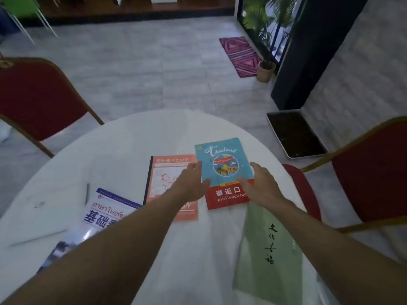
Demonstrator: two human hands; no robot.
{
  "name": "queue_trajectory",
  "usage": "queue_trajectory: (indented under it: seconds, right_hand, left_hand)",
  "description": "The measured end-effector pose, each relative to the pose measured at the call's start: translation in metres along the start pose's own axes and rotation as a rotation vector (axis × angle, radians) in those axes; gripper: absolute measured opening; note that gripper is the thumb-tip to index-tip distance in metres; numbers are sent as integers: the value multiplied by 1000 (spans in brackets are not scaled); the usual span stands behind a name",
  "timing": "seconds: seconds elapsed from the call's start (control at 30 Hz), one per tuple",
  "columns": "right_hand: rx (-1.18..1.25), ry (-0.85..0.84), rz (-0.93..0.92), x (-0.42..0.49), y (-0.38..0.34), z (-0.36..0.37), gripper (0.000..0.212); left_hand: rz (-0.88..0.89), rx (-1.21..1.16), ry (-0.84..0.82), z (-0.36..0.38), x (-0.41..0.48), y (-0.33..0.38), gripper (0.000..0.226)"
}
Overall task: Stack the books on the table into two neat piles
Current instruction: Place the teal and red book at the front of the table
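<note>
Both hands reach out over the round white table [136, 137] toward the far middle: the left hand [191, 184] lies open and flat with spread fingers at the left edge of the blue Thailand book [222, 160], its palm over the orange notebook [169, 177], and the right hand [261, 187] is open too, fingers splayed against the blue book's right edge and lower corner, so neither grips anything. Going left to right, a pale flat sheet or tablet [37, 225] sits at 9 o'clock, a pen [87, 193] just beyond it, a white and blue textbook [105, 212] partly under the left forearm, then the orange notebook, then the blue book resting on top of the red book [226, 197] toward 1 o'clock, and a pale green book [268, 249] at 4 o'clock near the table's edge. By my reading, one pile has begun with blue on red, and the hands are squaring its edges; the next move calls for pressing both sides inward until the covers line up, then gathering the loose books into the second pile. Red chairs [37, 97] stand at 10 and 3 o'clock, a dark tray [295, 134] on the grey floor at 2, a pink rug [241, 55] and potted plant [265, 71] beyond
</note>
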State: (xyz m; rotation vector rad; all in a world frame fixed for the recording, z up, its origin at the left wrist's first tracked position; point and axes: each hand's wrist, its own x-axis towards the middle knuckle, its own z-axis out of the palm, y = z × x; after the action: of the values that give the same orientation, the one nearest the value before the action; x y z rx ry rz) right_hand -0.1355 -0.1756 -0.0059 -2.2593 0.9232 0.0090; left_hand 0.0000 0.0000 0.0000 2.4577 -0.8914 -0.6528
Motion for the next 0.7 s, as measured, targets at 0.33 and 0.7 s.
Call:
queue_trajectory:
  seconds: [0.33,0.7]
  right_hand:
    - [38,-124,201,22,41,38,51]
    - [-119,-63,263,40,45,58,51]
  left_hand:
    - [-194,-49,-206,64,25,-14,73]
    - [-565,-611,7,68,53,-6,70]
